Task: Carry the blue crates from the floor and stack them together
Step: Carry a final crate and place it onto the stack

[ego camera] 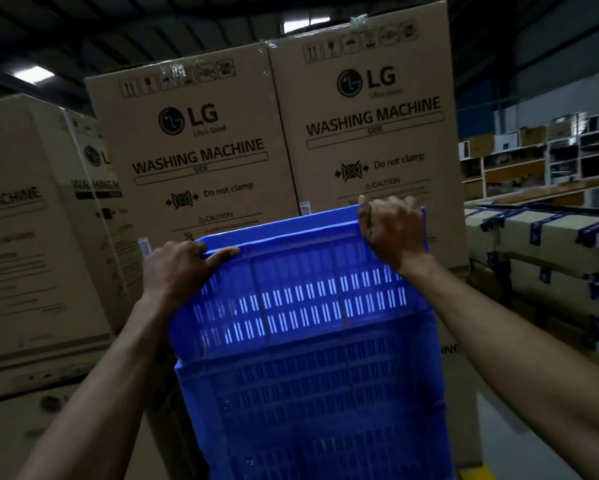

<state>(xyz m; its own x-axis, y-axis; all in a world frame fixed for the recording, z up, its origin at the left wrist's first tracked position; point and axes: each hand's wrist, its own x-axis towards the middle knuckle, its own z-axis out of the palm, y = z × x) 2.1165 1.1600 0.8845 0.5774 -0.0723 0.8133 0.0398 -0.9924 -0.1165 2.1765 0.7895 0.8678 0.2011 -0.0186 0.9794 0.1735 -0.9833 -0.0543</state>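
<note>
A blue slotted plastic crate (301, 299) is held up in front of me, its near wall facing the camera. It sits on or just above a second blue crate (325, 417) below it; whether they touch I cannot tell. My left hand (180, 268) grips the top rim at the crate's left corner, thumb lying along the rim. My right hand (391, 230) is curled over the top rim at the right corner.
Tall cardboard washing machine boxes (367, 140) stand right behind the crates and to the left (31, 237). Strapped flat cartons (540, 258) are stacked at the right, with warehouse shelving (547, 157) beyond. Grey floor with a yellow line (478, 474) shows at the lower right.
</note>
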